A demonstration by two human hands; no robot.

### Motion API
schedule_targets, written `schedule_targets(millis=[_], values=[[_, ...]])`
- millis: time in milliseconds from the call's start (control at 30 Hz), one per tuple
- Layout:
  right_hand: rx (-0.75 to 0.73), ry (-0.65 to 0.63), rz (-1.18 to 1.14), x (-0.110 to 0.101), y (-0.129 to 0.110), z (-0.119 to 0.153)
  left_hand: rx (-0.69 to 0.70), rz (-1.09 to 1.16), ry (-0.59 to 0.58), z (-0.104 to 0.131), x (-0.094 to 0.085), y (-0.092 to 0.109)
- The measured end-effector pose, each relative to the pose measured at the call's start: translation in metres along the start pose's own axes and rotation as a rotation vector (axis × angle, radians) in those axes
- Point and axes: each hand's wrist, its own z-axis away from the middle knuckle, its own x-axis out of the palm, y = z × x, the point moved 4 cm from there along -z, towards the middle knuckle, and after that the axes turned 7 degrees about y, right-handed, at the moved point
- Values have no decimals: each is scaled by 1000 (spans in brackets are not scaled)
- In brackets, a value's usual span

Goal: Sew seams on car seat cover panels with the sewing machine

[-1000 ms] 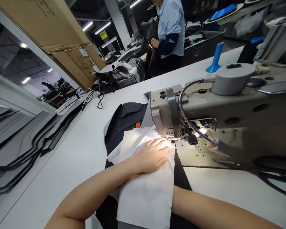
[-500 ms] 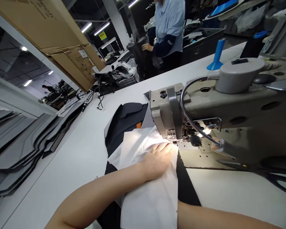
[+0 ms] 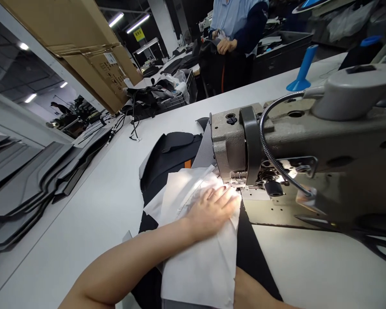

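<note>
My left hand (image 3: 210, 213) lies flat on a piece of white fabric (image 3: 197, 274), fingers stretched out and a little apart. Its fingertips are close to the lit needle area of a sewing machine (image 3: 227, 143). A seam line runs along the fabric beside the hand. Under the white piece lies black fabric (image 3: 161, 165) with an orange tab (image 3: 188, 164), and grey fabric (image 3: 202, 150) reaches up beside the machine head. Of my right arm, the wrist (image 3: 249, 287) shows at the fabric's lower right edge; the hand is hidden beneath the fabric.
Black-handled scissors (image 3: 347, 229) lie by the machine bed. A blue cone (image 3: 304, 71) stands behind the machine. Stacked grey panels (image 3: 28, 184) fill the left side. Cardboard boxes (image 3: 83, 47) rise at the back left. Across the table, a co-worker's hands (image 3: 227, 45) hold dark fabric.
The white fabric's near edge has moved away from me, and grey fabric shows below it. My left fingers are more spread. The view has shifted slightly. The co-worker now has both hands on the dark fabric.
</note>
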Motion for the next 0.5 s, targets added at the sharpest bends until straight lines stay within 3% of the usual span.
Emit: schedule_targets(millis=[100, 233, 300, 400, 500], values=[[-6, -12, 34, 5, 1, -9, 102, 25, -16, 0, -3, 5], [-16, -13, 71, 4, 6, -17, 92, 98, -9, 4, -5, 0], [-28, 0, 77, -13, 12, -15, 87, 126, -27, 7, -3, -2], [0, 72, 126, -56, 31, -6, 73, 168, -52, 9, -2, -5], [69, 166, 331, -94, 59, 0, 66, 217, -48, 9, -3, -8]])
